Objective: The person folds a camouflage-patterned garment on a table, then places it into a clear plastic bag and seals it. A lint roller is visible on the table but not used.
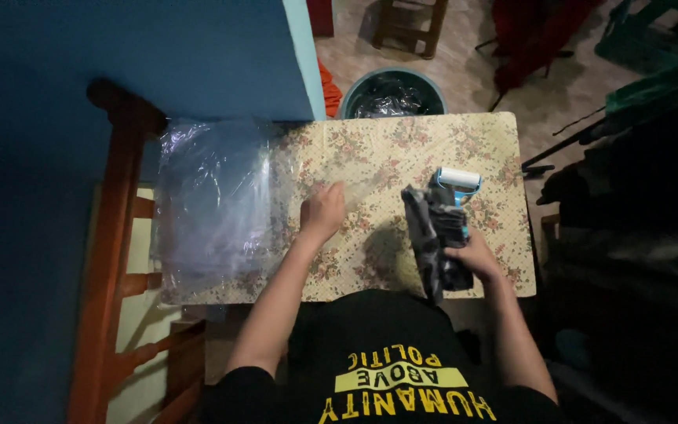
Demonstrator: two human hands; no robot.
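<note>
Worktop (402, 149) is floral-patterned. Clear plastic sheet (221, 204) at its left end is pinched by left hand (322, 212). Dark folded cloth (437, 243) and lint roller (458, 182) near its right end are gripped by right hand (472, 255).

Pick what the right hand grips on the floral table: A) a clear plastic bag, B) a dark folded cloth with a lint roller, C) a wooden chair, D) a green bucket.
B: the right hand clasps the dark folded cloth, with the lint roller poking out above it.
</note>
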